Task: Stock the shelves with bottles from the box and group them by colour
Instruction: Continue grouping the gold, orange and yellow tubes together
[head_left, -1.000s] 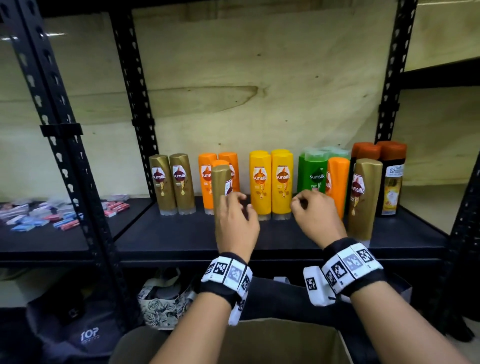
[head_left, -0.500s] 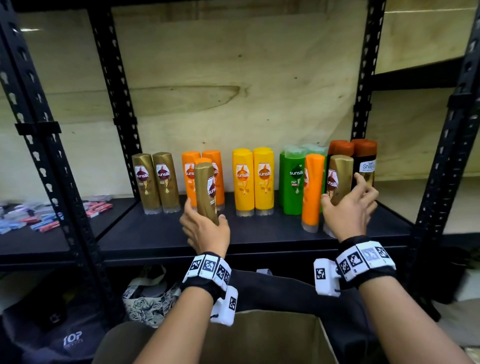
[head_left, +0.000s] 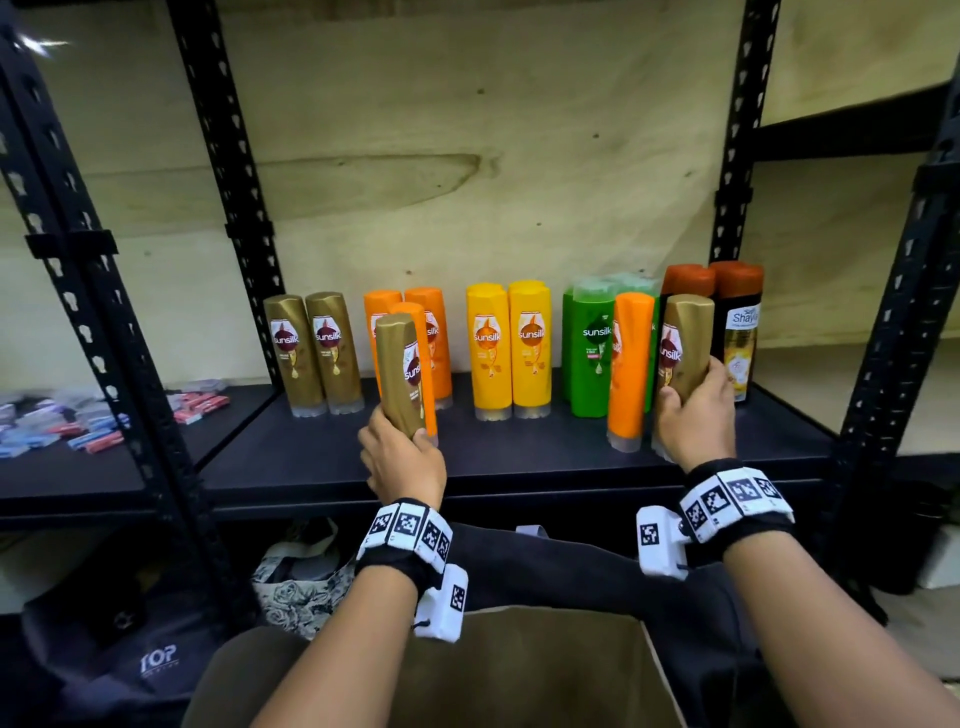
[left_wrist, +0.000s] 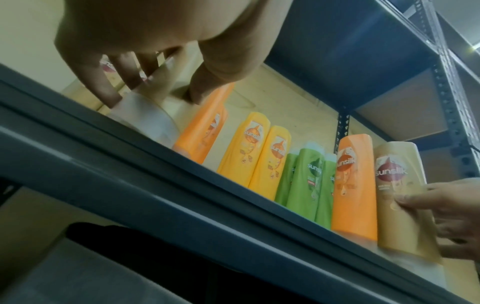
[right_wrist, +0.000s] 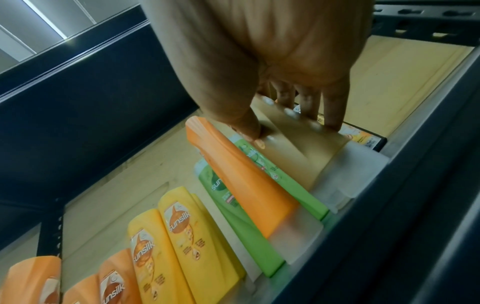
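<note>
While each hand closes its grip on one gold bottle, left hand (head_left: 402, 462) low at 7 o'clock on the shelf (head_left: 519, 462), right hand (head_left: 696, 410) at 4 o'clock, the smooth stiff plastic looks slippery; hold mid-body.

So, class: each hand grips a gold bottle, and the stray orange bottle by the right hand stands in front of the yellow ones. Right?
Not quite: the head view shows the stray orange bottle standing in front of the green bottles, not yellow ones. Left hand and right hand each grip a gold bottle.

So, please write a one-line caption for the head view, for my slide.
Each hand, left and right, grips a gold bottle at a shelf of colour-grouped bottles.
</note>
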